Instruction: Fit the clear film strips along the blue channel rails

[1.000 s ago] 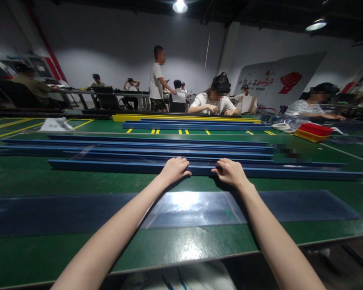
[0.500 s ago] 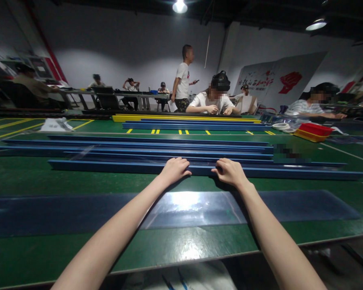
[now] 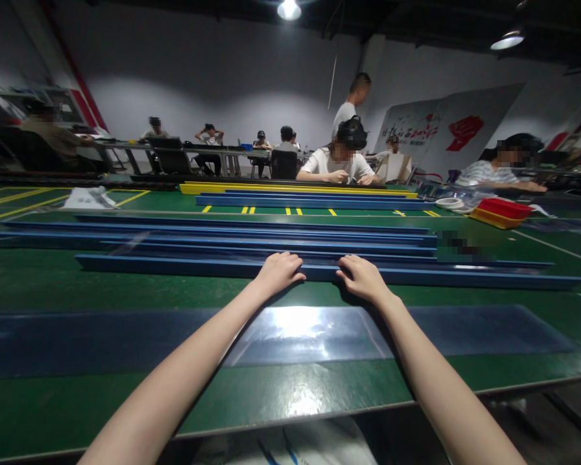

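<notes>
Rail [image 3: 174,265]: long, blue, lying flat.

**Colours on the bench**

Tabletop [image 3: 39,284]: dark green, yellow dashed and solid lines further back. Nearest rail [image 3: 174,266]: blue, same as the rails stacked behind it [image 3: 223,231]. Far rail [image 3: 290,188]: yellow. Film strip [image 3: 101,339] in front: dark navy, glossy white glare mid-span. Tray [image 3: 501,212]: red over yellow. Wall banner [image 3: 445,132]: white with red fist graphic.
</notes>
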The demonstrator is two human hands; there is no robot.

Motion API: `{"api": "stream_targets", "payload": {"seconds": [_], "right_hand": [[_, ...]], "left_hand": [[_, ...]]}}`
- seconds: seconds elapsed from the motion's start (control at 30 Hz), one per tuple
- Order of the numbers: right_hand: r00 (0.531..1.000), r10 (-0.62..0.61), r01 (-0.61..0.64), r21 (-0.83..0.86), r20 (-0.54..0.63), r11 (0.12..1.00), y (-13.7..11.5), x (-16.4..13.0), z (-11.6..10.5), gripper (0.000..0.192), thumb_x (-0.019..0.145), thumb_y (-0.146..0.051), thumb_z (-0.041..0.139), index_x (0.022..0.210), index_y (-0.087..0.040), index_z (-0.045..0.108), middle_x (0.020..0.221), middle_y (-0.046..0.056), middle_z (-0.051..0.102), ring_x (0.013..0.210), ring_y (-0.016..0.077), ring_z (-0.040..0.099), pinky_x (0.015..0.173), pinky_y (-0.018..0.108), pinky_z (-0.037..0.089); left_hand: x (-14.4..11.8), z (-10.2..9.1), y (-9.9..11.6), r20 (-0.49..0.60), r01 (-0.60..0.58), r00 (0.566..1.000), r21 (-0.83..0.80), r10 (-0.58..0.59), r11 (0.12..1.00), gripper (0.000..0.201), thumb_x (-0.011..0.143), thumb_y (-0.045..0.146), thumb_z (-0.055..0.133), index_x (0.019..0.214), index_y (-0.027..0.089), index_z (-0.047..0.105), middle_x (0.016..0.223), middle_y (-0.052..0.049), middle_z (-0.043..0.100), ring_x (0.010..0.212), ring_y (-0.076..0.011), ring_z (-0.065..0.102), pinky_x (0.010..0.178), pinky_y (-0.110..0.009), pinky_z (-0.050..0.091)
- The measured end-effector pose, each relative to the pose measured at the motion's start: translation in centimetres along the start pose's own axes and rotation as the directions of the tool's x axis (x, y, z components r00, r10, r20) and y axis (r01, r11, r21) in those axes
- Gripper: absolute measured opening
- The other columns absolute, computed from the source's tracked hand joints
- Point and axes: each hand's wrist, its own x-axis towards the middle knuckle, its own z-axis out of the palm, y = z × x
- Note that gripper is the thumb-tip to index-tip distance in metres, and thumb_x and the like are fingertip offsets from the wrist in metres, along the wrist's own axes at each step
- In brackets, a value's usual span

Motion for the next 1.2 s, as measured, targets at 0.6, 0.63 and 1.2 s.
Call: {"api": "stream_targets", "payload": {"seconds": [0.6, 0.63, 1.2], "right_hand": [[0.996, -0.075, 0.072, 0.064, 0.039, 0.995, -1.2, 0.6, 0.3, 0.027, 0.087, -0.037, 0.041, 0.089, -0.017, 0.059, 0.087, 0.007, 0.065, 0.083, 0.0180, 0.056, 0.074, 0.025, 0.035], [0.996, -0.073, 0.071, 0.066, 0.040, 0.995, -1.2, 0.6, 0.2, 0.027, 0.087, -0.037, 0.041, 0.089, -0.017, 0.059, 0.087, 0.007, 0.065, 0.083, 0.0179, 0.056, 0.074, 0.025, 0.035], [0.996, -0.063, 0.057, 0.102, 0.060, 0.993, -1.1, 0.6, 0.1, 0.028, 0.086, -0.038, 0.041, 0.090, -0.017, 0.059, 0.095, 0.009, 0.064, 0.090, 0.0187, 0.056, 0.076, 0.026, 0.038]], "left_hand": [[0.0, -0.1, 0.1, 0.005, 0.007, 1.000, -0.003, -0.007, 1.000, 0.024, 0.078, 0.041, 0.057, 0.079, 0.017, 0.055, 0.084, -0.002, 0.064, 0.081, -0.0176, 0.056, 0.064, -0.026, 0.038], [0.0, -0.1, 0.1, 0.004, 0.006, 1.000, -0.002, -0.006, 1.000, 0.024, 0.078, 0.041, 0.057, 0.079, 0.017, 0.055, 0.084, -0.002, 0.064, 0.081, -0.0176, 0.056, 0.064, -0.026, 0.038], [0.1, -0.3, 0.1, 0.036, 0.020, 0.999, -0.018, -0.020, 1.000, 0.023, 0.079, 0.041, 0.055, 0.080, 0.018, 0.055, 0.085, -0.002, 0.064, 0.082, -0.0172, 0.057, 0.065, -0.026, 0.039]]}}
